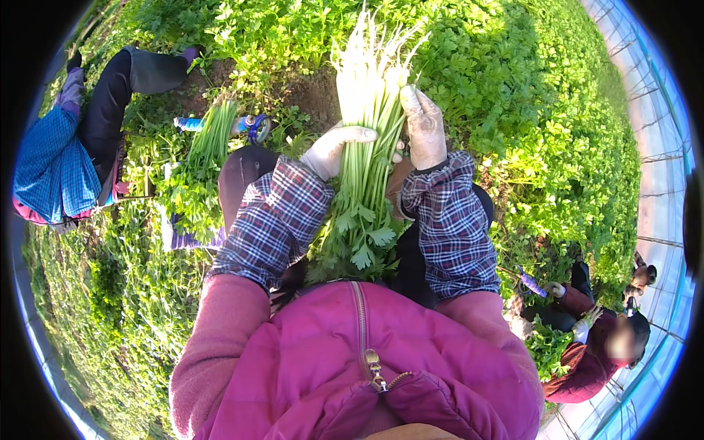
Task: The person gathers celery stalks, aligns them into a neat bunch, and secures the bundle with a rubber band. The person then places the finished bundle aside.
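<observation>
A bunch of long-stemmed leafy greens, likely celery (368,159), stands upright before my chest, pale roots up and leaves down by my lap. Around its stems is closed my left hand (335,147), in a whitish glove, the thumb across the front. My right hand (424,124), gloved too, is raised at the bunch's right edge, fingertips at the pale stem bases; whether it grips any stems is unclear. Glare washes out the root end.
Another bunch of greens (214,132) lies at the left beside a blue tape roll on a holder (258,129). Leafy plants (484,82) grow ahead. One person (60,159) is at the far left; another (588,352) holds greens at the lower right, near plastic sheeting (660,220).
</observation>
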The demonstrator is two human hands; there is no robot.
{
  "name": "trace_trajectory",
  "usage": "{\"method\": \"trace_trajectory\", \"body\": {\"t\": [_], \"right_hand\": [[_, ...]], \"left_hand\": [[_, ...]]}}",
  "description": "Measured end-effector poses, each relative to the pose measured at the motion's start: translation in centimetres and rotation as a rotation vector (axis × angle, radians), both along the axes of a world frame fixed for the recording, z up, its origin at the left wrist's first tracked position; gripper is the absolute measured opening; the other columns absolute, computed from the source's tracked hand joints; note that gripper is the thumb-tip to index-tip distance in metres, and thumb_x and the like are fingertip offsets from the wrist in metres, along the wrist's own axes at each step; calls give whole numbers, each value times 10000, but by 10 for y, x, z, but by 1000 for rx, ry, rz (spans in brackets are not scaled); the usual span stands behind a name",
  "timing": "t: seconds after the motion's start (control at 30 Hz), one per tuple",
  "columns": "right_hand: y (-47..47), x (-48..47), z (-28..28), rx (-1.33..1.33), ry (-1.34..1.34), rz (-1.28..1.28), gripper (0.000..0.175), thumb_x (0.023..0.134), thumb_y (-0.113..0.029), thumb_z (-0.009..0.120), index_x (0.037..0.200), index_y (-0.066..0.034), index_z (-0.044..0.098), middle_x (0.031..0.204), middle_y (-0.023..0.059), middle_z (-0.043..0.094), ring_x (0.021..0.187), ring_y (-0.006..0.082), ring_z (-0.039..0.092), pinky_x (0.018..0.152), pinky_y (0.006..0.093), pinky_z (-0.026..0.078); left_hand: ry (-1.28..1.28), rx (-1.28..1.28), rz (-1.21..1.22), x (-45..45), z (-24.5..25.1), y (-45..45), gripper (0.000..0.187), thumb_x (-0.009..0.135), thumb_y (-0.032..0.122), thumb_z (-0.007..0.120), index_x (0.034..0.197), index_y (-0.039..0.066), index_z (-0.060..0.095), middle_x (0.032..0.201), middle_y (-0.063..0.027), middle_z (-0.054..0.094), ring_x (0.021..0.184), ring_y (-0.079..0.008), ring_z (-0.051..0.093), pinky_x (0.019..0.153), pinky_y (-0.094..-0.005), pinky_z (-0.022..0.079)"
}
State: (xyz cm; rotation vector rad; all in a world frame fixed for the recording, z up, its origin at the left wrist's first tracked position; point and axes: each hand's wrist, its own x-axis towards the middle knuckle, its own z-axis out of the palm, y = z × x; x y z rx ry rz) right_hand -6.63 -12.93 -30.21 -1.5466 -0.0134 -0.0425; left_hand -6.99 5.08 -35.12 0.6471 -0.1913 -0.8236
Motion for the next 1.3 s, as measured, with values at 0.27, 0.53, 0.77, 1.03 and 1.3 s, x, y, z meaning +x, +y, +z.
{"method": "trace_trajectory", "body": {"t": [0.27, 0.53, 0.77, 1.03, 1.3], "right_hand": [[-2, 5, -1, 80, 33, -13, 412, 1072, -376, 575, 1314, -51, 655, 922, 19, 711, 585, 64, 578, 503, 227, 478], [-21, 7, -11, 562, -47, 103, 531, 1063, -399, 571, 1387, 22, 558, 1199, 216, 703, 1086, 311, 709, 967, 476, 582], [-46, 10, -19, 766, 48, 150, 582, 1050, -414, 584, 1419, 31, 511, 1180, 186, 699, 1081, 327, 696, 1005, 539, 562], [-140, 14, 23, 994, -76, 111, 444, 1092, -348, 500, 1228, 62, 598, 774, 24, 531, 567, 96, 401, 489, 252, 331], [-163, 0, 78, -134, -371, -469, 95, 988, -165, 698, 1044, -106, 747, 905, 66, 777, 640, 37, 659, 462, 149, 493]], "left_hand": [[-23, -59, 27, 4, -1, -2, 628, 917, 221, 656, 1450, -71, 496, 1306, -261, 662, 1198, -385, 662, 1060, -491, 531], [-59, -53, 177, 10, -8, 3, 575, 965, 254, 601, 1407, -105, 524, 1341, -262, 643, 1192, -368, 661, 1062, -467, 526], [-51, -122, 277, 14, -5, 11, 501, 977, 210, 587, 1373, -92, 536, 1268, -249, 676, 1143, -386, 682, 1007, -483, 563], [-86, -94, 550, 24, -4, 31, 444, 959, 202, 591, 1321, -53, 560, 1172, -234, 703, 1029, -370, 710, 930, -487, 591], [-84, -118, 450, 20, 2, 46, 469, 957, 232, 612, 1333, -42, 558, 1199, -240, 696, 1017, -380, 710, 883, -486, 598]]}}
